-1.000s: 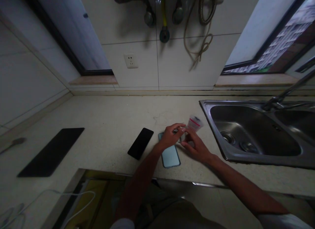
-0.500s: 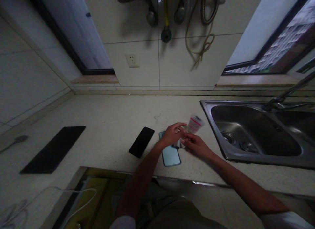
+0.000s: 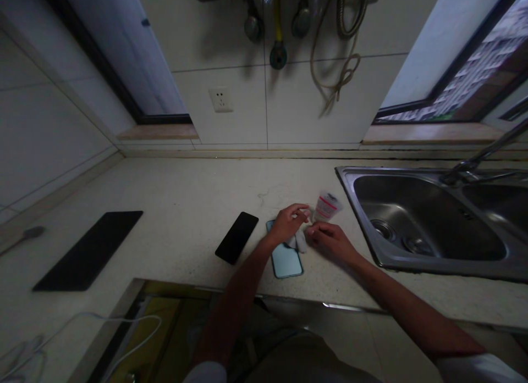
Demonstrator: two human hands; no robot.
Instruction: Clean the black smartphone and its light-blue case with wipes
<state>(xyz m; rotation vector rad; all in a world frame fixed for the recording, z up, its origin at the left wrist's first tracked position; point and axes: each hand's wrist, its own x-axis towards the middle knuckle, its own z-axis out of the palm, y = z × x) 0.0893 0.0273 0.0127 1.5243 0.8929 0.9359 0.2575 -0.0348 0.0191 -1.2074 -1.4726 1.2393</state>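
The left hand (image 3: 289, 225) grips a small white piece (image 3: 300, 242) above a blue phone (image 3: 286, 264); whether the right hand (image 3: 330, 243) grasps anything, I cannot tell.

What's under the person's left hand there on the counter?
The left hand is over the top end of a pale blue phone, which it covers, so that end can't be seen. A white tissue shows beside the hand, partly hidden.

Glossy glass phone (image 3: 284, 261), matt stone countertop (image 3: 185, 190), brushed steel sink (image 3: 437, 266).

Head-worn view, angled down at the hands (image 3: 289, 225) (image 3: 330, 243)
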